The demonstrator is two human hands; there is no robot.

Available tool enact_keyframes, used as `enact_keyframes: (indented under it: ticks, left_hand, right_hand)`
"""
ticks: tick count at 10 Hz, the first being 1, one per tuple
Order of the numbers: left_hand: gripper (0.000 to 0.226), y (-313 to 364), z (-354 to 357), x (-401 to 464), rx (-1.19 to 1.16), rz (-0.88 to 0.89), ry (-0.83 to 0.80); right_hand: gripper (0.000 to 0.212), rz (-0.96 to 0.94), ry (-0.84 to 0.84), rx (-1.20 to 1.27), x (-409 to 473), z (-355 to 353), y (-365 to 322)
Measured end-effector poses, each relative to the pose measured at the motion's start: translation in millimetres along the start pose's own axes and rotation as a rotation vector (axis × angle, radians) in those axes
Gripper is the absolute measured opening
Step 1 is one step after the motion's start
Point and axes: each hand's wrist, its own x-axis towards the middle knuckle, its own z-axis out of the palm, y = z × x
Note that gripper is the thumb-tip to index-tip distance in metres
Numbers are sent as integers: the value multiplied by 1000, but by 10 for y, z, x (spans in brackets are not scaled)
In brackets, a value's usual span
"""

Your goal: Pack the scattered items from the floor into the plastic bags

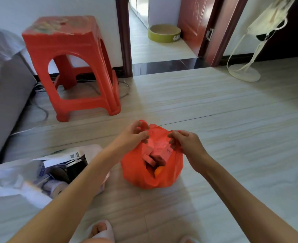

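A red plastic bag (pixel 137 174) stands on the floor in the middle of the head view, its mouth held apart. Inside it lie several boxes (pixel 159 153) and an orange round item (pixel 158 171). My left hand (pixel 133 135) pinches the bag's left handle at the rim. My right hand (pixel 184 142) pinches the right handle. A white plastic bag (pixel 13 176) lies at the lower left, holding a white box (pixel 62 157) and other items partly hidden by my left forearm.
A red plastic stool (pixel 71 65) stands at the back left beside a grey sofa (pixel 6 95), with cables on the floor around it. An open doorway with a round yellow-green bowl (pixel 164 33) is behind. A white stand base (pixel 244 72) sits at the right. My slippered feet (pixel 101 230) are at the bottom.
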Motion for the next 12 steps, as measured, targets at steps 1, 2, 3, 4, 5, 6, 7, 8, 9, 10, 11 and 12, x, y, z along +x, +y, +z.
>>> enact_keyframes:
  ticks: [1,2,3,4,5,6,7,8,9,10,11,12]
  left_hand:
    - [25,26,-97,181,-23,11,143]
    - [19,185,-283,442,-12,-3,218]
    - [16,240,-435,623,-8,6,247]
    - [11,244,-576,701,-52,63,315]
    - [12,98,-618,674,4,90,314]
    - [23,-187,-591,596,106,57,309]
    - [15,-334,-615,499,230,95,362]
    - [6,-490,-596,333,436,173,390]
    - [19,-782,-563,155,720,171,496]
    - [47,-1183,-586,5,842,87,549]
    - [63,-1533,-590,-56,907,-69,406]
    - [62,-1792,-582,-59,1001,-184,254]
  right_hand:
    - [29,-39,46,-99,259,73,-108]
    - [33,-98,26,-219,594,190,-368]
    - [34,-148,-1,-265,829,321,-533]
    - [33,-202,10,-211,903,420,-631]
    - [29,-197,0,-201,889,500,-562]
    - [29,-134,-2,-267,819,570,-325]
    - [26,-120,-6,-309,750,636,-208]
    - [22,-132,-13,-397,645,654,-99]
    - [26,-102,-60,-619,566,595,104]
    - [26,-38,-185,-799,476,515,247]
    - [29,-25,-288,-1031,435,483,400]
    - [34,-94,-295,-1148,372,419,190]
